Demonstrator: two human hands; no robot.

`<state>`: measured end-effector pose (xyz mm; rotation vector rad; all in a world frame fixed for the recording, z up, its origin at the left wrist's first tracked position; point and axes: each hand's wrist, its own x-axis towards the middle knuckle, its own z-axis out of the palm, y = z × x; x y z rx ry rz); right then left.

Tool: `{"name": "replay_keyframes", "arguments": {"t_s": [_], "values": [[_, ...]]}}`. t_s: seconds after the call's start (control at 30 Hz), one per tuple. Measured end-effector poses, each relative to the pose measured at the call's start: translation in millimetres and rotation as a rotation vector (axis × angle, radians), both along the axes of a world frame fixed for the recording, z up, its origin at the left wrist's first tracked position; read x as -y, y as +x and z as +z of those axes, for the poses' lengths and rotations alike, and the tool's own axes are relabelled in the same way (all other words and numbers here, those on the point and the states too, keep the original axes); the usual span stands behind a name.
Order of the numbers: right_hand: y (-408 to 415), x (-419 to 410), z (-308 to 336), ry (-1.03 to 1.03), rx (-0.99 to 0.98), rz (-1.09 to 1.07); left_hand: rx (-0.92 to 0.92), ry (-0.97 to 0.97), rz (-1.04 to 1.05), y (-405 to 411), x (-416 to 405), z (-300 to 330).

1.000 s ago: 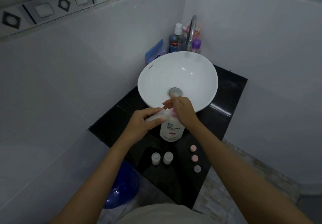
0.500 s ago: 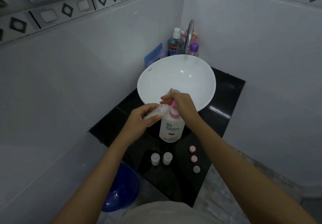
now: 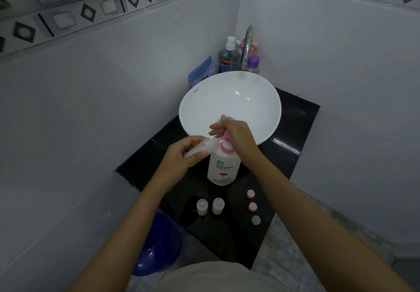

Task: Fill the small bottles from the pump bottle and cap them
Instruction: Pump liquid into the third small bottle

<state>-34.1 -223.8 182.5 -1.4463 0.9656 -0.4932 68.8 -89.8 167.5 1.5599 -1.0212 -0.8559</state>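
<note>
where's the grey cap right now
In the head view the grey cap lies on the black counter, near its front right edge. It is the nearest of a row of three, just below the two pink caps.

At your 12 o'clock a white basin (image 3: 229,100) sits on the black counter (image 3: 293,132); behind it stand a chrome faucet (image 3: 247,43), a Colgate Plax mouthwash bottle (image 3: 227,58) and a purple-capped bottle (image 3: 253,64); a blue bucket (image 3: 156,246) sits at 7 o'clock
</note>
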Motion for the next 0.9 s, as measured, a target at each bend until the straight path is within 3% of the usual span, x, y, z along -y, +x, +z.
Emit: {"name": "replay_keyframes", "arguments": {"t_s": [0.43, 0.9], "values": [[0.9, 3.4, -1.4, 0.001, 0.064, 0.003, -0.141, -0.029, 0.088, -1.6, -13.5, -7.1], [-31.3, 0.7, -11.5, -0.329, 0.056, -0.024, -0.266, 0.019, 0.098, -18.9, -22.2, -28.1]]}}
